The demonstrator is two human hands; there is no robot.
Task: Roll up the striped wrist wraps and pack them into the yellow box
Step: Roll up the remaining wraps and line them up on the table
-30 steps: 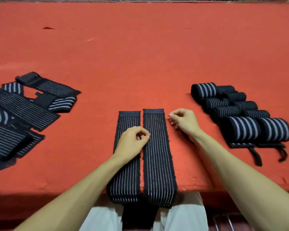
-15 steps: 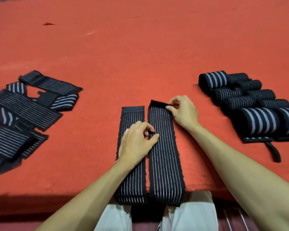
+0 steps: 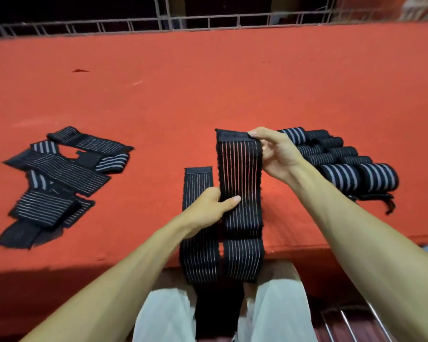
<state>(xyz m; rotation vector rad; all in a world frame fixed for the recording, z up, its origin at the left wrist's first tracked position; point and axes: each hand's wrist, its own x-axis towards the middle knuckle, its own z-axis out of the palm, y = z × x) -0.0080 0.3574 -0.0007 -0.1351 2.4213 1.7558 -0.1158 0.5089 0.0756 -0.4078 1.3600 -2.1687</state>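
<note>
Near the front edge of the red counter [image 3: 208, 82], the striped wrap [image 3: 240, 181] being worked is raised at its far end while its tail hangs over the edge toward the person's lap. The right hand [image 3: 274, 154] pinches the plain black end band at the top, and the left hand [image 3: 208, 208] grips the wrap's left edge about halfway down, thumb across the front; the hands are apart, both clamped on this one wrap. A second flat wrap [image 3: 198, 183] lies just beside it on the left, partly under the left hand. Finished rolls [image 3: 344, 166] are bunched to the right behind the right wrist, and a loose pile of unrolled wraps [image 3: 59, 174] lies well apart on the left. I cannot make out the yellow box. The step in hand looks like starting the roll, and it would go best if the right hand tucks the end band over into a small, tight first turn. The left hand should hold the length taut and straight so the side edges stack flush. Slack here would probably give a cone-shaped, loose roll. Care is also needed that the neighbouring wrap is not dragged along with it.
</note>
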